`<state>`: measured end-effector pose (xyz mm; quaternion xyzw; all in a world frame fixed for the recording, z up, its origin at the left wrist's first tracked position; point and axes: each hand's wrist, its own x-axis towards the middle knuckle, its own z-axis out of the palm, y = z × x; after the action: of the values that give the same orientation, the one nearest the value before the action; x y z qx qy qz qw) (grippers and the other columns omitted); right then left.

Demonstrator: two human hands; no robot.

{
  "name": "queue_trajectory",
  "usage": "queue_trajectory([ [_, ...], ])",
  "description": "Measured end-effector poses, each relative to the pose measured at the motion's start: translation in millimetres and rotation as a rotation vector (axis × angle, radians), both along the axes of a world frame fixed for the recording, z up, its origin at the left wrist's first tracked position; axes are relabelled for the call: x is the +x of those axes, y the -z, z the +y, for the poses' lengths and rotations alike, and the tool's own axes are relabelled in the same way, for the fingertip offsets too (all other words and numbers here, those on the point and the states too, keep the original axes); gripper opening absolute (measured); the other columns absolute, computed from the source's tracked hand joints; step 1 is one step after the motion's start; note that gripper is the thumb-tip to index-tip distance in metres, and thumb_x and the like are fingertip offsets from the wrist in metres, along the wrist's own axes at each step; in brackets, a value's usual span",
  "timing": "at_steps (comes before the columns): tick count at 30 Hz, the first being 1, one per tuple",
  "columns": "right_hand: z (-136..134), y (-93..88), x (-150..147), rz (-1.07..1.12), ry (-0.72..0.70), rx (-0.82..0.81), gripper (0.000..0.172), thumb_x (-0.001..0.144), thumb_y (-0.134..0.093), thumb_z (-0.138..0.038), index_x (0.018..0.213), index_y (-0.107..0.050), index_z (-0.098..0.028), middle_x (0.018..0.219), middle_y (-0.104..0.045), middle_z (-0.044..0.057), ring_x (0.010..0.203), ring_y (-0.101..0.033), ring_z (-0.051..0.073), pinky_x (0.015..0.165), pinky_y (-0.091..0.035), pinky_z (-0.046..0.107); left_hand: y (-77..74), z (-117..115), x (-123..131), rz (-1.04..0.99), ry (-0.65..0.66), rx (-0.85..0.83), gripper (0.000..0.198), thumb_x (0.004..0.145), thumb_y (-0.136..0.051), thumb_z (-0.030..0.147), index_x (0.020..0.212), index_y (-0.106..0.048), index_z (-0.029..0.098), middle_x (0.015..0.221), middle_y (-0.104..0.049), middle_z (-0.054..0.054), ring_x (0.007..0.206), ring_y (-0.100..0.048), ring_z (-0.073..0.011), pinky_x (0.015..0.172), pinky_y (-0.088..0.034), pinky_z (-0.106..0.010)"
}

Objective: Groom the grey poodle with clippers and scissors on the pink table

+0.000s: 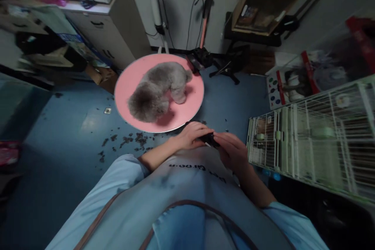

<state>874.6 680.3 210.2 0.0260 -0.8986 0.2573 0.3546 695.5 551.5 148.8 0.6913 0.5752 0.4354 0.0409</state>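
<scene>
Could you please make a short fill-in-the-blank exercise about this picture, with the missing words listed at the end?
1. The grey dog stands on a round table whose top is ____.
2. The left hand and the right hand hold one small ____ tool between them.
3. Clumps of cut ____ lie on the blue floor.
4. A white wire ____ stands at the person's right.

Missing words: pink; dark; fur; cage

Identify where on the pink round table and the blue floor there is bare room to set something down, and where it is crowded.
The pink round table is bare along its left rim and its right edge, beside the grey dog. The blue floor lies open left of the table. Fur clippings litter the floor below the table; the white wire cage crowds the right. Both the left hand and right hand hold a dark tool.
</scene>
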Motion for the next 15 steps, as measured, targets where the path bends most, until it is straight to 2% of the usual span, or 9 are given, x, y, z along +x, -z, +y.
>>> queue_trajectory([
  [4,14,5.2,-6,0.003,-0.037,0.005,0.043,0.088,-0.06,-0.006,0.125,-0.065,-0.026,0.108,-0.077,0.009,0.099,-0.073,0.02,0.086,-0.062,0.037,1.8,6,-1,0.025,-0.039,-0.051,0.054,0.099,-0.047,0.055,0.133,-0.059,0.014,0.112,-0.068,-0.014,0.103,-0.063,-0.0198,0.088,-0.047,-0.034],
  [8,26,7.0,-14,-0.09,-0.099,0.019,0.045,0.091,-0.053,-0.008,0.131,-0.06,-0.027,0.111,-0.074,0.01,0.1,-0.072,0.022,0.085,-0.061,0.039,6.3,9,-3,0.013,-0.067,-0.121,0.055,0.098,-0.049,0.055,0.134,-0.059,0.015,0.112,-0.068,-0.015,0.104,-0.063,-0.0212,0.089,-0.047,-0.035],
  [11,32,9.8,-18,-0.135,-0.062,0.057,0.042,0.091,-0.052,-0.011,0.129,-0.062,-0.027,0.108,-0.072,0.01,0.096,-0.07,0.023,0.082,-0.059,0.04,8.5,11,-4,-0.007,-0.07,-0.132,0.058,0.097,-0.051,0.056,0.136,-0.057,0.014,0.113,-0.068,-0.015,0.102,-0.063,-0.0217,0.088,-0.047,-0.035],
  [15,37,18.0,-25,-0.18,-0.019,0.118,0.044,0.09,-0.051,-0.012,0.131,-0.06,-0.025,0.101,-0.067,0.01,0.088,-0.065,0.023,0.075,-0.057,0.038,5.8,14,-7,-0.03,-0.04,-0.245,0.056,0.095,-0.056,0.054,0.132,-0.057,0.012,0.108,-0.069,-0.015,0.098,-0.065,-0.0216,0.085,-0.048,-0.033],
])
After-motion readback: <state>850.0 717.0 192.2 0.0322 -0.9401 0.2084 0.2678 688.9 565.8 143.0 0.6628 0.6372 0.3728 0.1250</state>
